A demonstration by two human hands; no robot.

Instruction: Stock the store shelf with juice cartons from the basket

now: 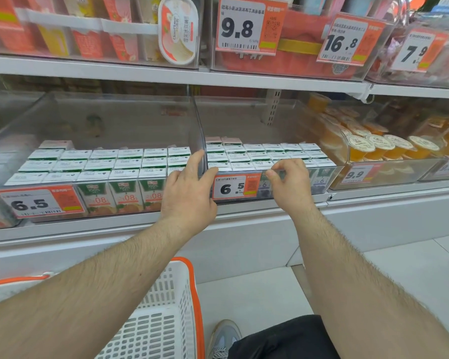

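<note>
Cartons (119, 161) packed tight in the shelf's clear bins could be knocked askew, or the clear divider (200, 141) bent, if either hand shoves too hard. Left hand (189, 193) rests spread against the divider; right hand (292, 182) pinches the bin's front lip, fingers curled, above the basket (166, 301).

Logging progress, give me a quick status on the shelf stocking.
Left hand open, on the clear divider. Right hand pinching the bin's front edge. Juice cartons fill both bins. Basket below; no cartons visible inside.
</note>
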